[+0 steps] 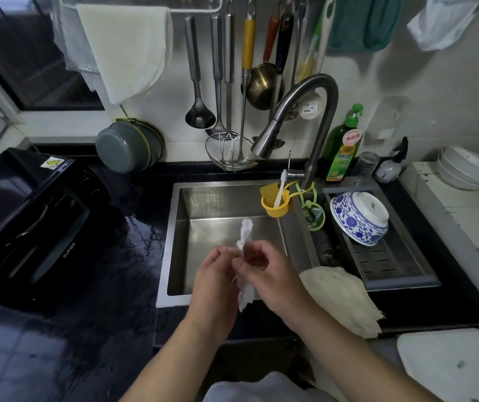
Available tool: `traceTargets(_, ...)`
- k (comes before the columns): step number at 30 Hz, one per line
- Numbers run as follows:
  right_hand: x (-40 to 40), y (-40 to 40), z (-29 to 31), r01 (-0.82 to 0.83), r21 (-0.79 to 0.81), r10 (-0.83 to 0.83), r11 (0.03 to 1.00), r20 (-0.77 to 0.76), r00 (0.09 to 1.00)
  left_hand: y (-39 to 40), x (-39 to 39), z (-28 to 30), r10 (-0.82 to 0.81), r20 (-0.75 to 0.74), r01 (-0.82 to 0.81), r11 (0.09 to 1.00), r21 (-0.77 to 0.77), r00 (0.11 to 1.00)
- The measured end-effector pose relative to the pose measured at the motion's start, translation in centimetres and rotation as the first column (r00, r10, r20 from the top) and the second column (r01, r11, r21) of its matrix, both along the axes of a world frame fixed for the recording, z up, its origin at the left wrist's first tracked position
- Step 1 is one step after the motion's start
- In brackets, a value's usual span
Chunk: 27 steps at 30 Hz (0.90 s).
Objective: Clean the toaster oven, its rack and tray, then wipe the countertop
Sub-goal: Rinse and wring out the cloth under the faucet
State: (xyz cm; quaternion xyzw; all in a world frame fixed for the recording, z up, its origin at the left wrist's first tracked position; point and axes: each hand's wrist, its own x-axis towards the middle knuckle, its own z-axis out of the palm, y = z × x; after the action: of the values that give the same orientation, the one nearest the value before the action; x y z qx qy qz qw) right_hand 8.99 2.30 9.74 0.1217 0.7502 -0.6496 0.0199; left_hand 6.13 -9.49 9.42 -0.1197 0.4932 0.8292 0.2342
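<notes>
Both hands meet over the near edge of the sink (174, 227): left hand (213, 281) and right hand (264, 274) are clenched around 1 twisted white cloth (245, 236), wringing it, 1 end sticking up above the knuckles, the other hanging below (could be a paper towel, can't tell). Just right of the right wrist a beige rag (345, 297) lies draped over the sink's front corner. The countertop (133, 256) left of the sink looks wet, streaks visible. The toaster oven (29, 216) sits on it further left, door shut, well apart from the hands; rack and tray not in view. Behind the sink: faucet (305, 111), not running as far as I can tell, green soap bottle (344, 146), upturned blue-white bowl (360, 217) on the drainer

Risk, my guess: if it's paper, hard twisting tears it and shreds drop in the basin; wrung too little, it smears more water on the counter and near the oven
</notes>
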Motion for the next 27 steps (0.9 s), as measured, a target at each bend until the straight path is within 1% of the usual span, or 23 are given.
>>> traceTargets(2,-0.3,0.1,-0.3,0.027,-0.001,-0.027,1.0,0.024,0.999,-0.4,-0.1,0.0,-0.024,0.035,0.024,1.0,0.003,0.999)
traceTargets(4,-0.5,0.7,-0.5,0.027,-0.044,-0.024,0.999,0.058,0.998,-1.0,-0.3,-0.1,-0.041,0.064,0.04,0.999,0.018,0.997)
traceTargets(5,-0.5,1.2,-0.5,0.038,-0.105,-0.03,0.994,0.085,0.996,-1.3,-0.5,-0.1,-0.037,0.071,0.037,0.999,0.006,0.997)
traceTargets(6,-0.6,1.7,-0.5,0.08,-0.193,-0.059,0.978,0.116,0.991,-1.8,-0.8,-0.2,-0.007,0.07,0.01,0.999,-0.037,0.998)
traceTargets(8,-0.8,3.2,-0.4,0.22,-0.371,-0.16,0.902,0.185,0.97,-2.9,-1.7,-0.7,0.086,0.036,-0.079,0.981,-0.175,0.996)
traceTargets(9,-0.9,4.0,-0.3,0.299,-0.422,-0.224,0.856,0.219,0.95,-3.6,-2.3,-1.0,0.125,0.02,-0.117,0.965,-0.234,0.992)
traceTargets(11,-0.8,5.8,-0.4,0.42,-0.467,-0.317,0.778,0.284,0.905,-5.2,-3.4,-1.3,0.18,0.029,-0.165,0.946,-0.278,0.983)
traceTargets(12,-0.8,6.6,-0.5,0.438,-0.486,-0.324,0.756,0.304,0.896,-5.9,-4.0,-1.4,0.18,0.043,-0.162,0.948,-0.273,0.983)
traceTargets(14,-0.6,7.6,-0.7,0.383,-0.523,-0.256,0.761,0.301,0.919,-6.9,-4.7,-1.2,0.124,0.049,-0.108,0.962,-0.252,0.991)
traceTargets(15,-0.5,7.9,-0.8,0.327,-0.509,-0.208,0.796,0.277,0.938,-7.2,-4.9,-0.9,0.066,0.042,-0.055,0.97,-0.235,0.997)
traceTargets(18,-0.1,8.5,-0.8,0.176,-0.336,-0.119,0.925,0.182,0.976,-7.7,-5.1,-0.1,-0.094,0.028,0.097,0.982,-0.165,0.995)
traceTargets(20,0.0,9.0,-1.0,0.149,-0.262,-0.108,0.953,0.164,0.981,-8.1,-5.3,0.0,-0.135,0.013,0.135,0.976,-0.171,0.991)
traceTargets(23,0.2,10.1,-1.2,0.188,-0.297,-0.145,0.936,0.161,0.976,-8.8,-5.7,-0.6,-0.114,-0.007,0.108,0.957,-0.268,0.993)
traceTargets(27,0.3,10.7,-1.7,0.243,-0.44,-0.193,0.864,0.158,0.969,-9.0,-5.5,-1.1,-0.066,-0.047,0.047,0.947,-0.318,0.997)
